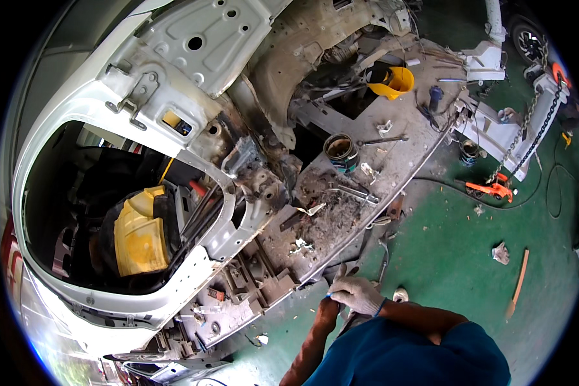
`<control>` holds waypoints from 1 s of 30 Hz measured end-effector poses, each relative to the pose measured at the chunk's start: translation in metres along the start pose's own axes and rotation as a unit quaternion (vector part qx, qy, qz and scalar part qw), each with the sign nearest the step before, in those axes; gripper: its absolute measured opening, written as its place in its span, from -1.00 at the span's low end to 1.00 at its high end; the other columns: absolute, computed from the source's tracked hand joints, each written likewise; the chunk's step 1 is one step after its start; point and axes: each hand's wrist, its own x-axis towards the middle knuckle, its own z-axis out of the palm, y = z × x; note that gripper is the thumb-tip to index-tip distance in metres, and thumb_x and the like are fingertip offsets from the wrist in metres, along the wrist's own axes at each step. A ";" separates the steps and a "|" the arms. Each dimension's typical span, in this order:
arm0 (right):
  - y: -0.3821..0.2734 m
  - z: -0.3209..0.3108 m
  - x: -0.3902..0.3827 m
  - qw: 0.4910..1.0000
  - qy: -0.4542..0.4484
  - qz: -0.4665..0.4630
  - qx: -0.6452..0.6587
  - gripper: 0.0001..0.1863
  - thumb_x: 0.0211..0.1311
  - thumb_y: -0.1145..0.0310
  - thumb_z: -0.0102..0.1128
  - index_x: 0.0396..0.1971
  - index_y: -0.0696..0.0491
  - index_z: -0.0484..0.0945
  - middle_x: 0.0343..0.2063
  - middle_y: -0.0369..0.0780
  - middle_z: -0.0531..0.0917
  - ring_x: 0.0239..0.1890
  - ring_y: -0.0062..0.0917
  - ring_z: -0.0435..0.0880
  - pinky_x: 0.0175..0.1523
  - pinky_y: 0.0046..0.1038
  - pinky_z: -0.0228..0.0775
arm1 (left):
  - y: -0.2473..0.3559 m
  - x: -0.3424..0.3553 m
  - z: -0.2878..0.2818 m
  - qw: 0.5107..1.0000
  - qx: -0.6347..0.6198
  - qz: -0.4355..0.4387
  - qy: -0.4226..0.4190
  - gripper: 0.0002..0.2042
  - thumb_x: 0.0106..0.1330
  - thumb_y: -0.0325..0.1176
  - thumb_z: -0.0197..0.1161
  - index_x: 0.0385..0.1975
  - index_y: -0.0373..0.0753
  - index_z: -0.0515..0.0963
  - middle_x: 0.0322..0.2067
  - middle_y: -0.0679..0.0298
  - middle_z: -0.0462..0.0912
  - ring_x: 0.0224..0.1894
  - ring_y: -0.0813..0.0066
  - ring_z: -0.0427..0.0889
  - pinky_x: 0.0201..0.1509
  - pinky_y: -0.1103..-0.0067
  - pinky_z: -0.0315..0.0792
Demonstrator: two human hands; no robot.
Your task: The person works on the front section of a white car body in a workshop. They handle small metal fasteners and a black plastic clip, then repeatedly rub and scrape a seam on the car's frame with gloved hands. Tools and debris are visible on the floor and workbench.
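Observation:
At the lower edge my left hand [338, 278] wears a pale glove, fingers stretched upward. My right hand [360, 297], also gloved, lies across it, fingers closed on the glove at the left wrist [330, 294]. Both hands are beside the front edge of a grimy metal work platform [379, 167]. On it stand a dark can [341, 156], loose wrenches [367, 196], a yellow bucket [401, 83] and scattered scraps. A partly stripped pale car body [206, 254] with a scorched, cut section rises from the platform at the left, a yellow panel [140, 235] inside its opening.
At the right, a white pulling post [514, 148] carries chains and orange clamps [492, 190]. Cables, a can [468, 152], a dropped glove [500, 253] and a wooden strip [518, 283] lie or stand on the green floor. A car wheel [527, 42] shows behind.

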 end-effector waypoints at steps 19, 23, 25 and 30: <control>-0.017 0.007 0.019 0.983 -0.165 0.073 0.037 -0.77 0.32 0.26 0.40 -0.14 0.06 0.74 -0.21 -0.18 0.80 -0.13 -0.39 0.78 0.05 -0.37 0.58 | 0.074 0.046 -0.054 0.807 -0.562 -0.120 -0.138 0.20 0.15 0.74 -0.13 0.25 -0.49 0.48 -0.20 0.16 0.58 -0.15 0.31 0.56 0.03 0.42 0.44; -0.011 0.019 0.011 0.982 -0.176 0.068 0.029 -0.78 0.33 0.26 0.40 -0.14 0.05 0.73 -0.22 -0.20 0.79 -0.14 -0.43 0.77 0.04 -0.39 0.58 | 0.065 0.027 -0.047 0.793 -0.591 -0.063 -0.133 0.00 0.37 0.54 -0.10 0.42 -0.37 0.31 0.14 -0.10 0.58 0.17 0.08 0.60 0.34 0.28 0.42; -0.002 0.022 0.008 0.976 -0.189 0.104 0.020 -0.77 0.37 0.28 0.37 -0.09 0.07 0.71 -0.21 -0.20 0.80 -0.13 -0.52 0.76 0.05 -0.42 0.58 | 0.059 0.028 -0.043 0.748 -0.643 -0.111 -0.124 -0.14 0.50 0.34 -0.01 0.48 -0.34 0.22 0.35 -0.25 0.42 0.32 -0.09 0.52 0.46 0.13 0.34; -0.011 0.032 0.014 0.925 -0.256 0.212 0.184 -0.77 0.42 0.29 0.34 -0.09 0.12 0.69 -0.24 -0.28 0.79 -0.16 -0.64 0.70 0.02 -0.49 0.56 | -0.008 0.042 -0.020 0.723 -0.679 -0.066 -0.109 -0.44 0.68 -0.03 -0.19 0.50 -0.29 0.22 0.43 -0.06 0.39 0.45 0.10 0.38 0.59 0.27 0.17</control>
